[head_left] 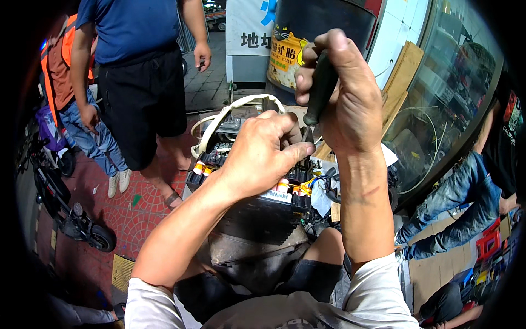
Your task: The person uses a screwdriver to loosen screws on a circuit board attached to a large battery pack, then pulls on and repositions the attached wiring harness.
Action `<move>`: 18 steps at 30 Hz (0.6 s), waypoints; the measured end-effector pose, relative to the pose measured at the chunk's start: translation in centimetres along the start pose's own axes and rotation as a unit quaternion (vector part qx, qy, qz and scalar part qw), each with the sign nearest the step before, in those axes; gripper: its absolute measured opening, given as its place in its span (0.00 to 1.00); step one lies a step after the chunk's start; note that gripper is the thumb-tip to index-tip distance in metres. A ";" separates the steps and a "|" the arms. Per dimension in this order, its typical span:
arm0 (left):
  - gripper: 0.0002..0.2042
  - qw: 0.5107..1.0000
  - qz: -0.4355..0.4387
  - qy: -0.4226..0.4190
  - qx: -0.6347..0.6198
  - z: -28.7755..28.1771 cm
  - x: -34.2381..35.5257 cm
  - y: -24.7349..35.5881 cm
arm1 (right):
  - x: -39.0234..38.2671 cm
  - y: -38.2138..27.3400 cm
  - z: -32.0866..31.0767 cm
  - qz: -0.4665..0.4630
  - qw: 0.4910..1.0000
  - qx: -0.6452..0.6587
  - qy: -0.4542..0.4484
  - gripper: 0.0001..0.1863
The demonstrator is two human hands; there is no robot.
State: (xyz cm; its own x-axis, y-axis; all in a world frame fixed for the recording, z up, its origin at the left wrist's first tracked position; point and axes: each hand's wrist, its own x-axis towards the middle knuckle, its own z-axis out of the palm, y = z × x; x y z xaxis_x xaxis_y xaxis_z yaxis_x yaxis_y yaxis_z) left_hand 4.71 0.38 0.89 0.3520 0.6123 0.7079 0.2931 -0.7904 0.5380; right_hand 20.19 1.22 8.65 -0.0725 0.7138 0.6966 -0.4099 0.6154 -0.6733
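My right hand [350, 98] is raised and closed around the dark handle of a screwdriver [322, 88], its thin shaft pointing down. The shaft meets the thumb and forefinger of my left hand [263, 153], which are pinched together over the far right of a battery pack [252, 216]. What that pinch holds is hidden by the fingers. The pack has a black case, a barcode label, orange-and-white round parts along its near edge and yellow wires [303, 187] at the right. A thick cream-sleeved cable [219, 118] arches behind my left hand.
A person in a blue shirt [131, 33] stands ahead on the left, with another in an orange vest [66, 60] behind. An electric scooter [74, 214] stands at the left. Dark drum [329, 22], wooden board [402, 77] and glass panel [449, 93] are ahead right. Someone in jeans [460, 197] is at right.
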 end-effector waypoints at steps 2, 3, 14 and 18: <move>0.13 1.000 -0.024 -0.010 -0.010 -0.1 -0.2 0.3 | -0.1 0.4 0.4 -0.017 0.999 -0.016 0.029 0.24; 0.12 0.999 -0.022 -0.013 -0.021 -0.1 -0.3 0.3 | -0.2 0.4 0.3 -0.016 0.999 -0.020 0.034 0.25; 0.09 0.996 -0.048 -0.069 -0.001 -1.4 0.9 1.6 | -0.5 -0.1 0.0 0.010 0.996 0.081 -0.019 0.22; 0.11 0.995 -0.072 -0.041 0.059 -0.6 1.0 1.9 | -0.7 -0.5 0.5 -0.021 0.998 0.056 0.002 0.16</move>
State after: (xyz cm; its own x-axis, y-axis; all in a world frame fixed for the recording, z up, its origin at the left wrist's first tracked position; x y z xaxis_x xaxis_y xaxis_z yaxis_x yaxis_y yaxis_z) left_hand 5.12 -0.57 2.88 0.3678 0.7229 0.5849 0.4471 -0.6890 0.5704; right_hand 19.97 0.24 8.58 -0.0490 0.6900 0.7222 -0.5111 0.6039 -0.6117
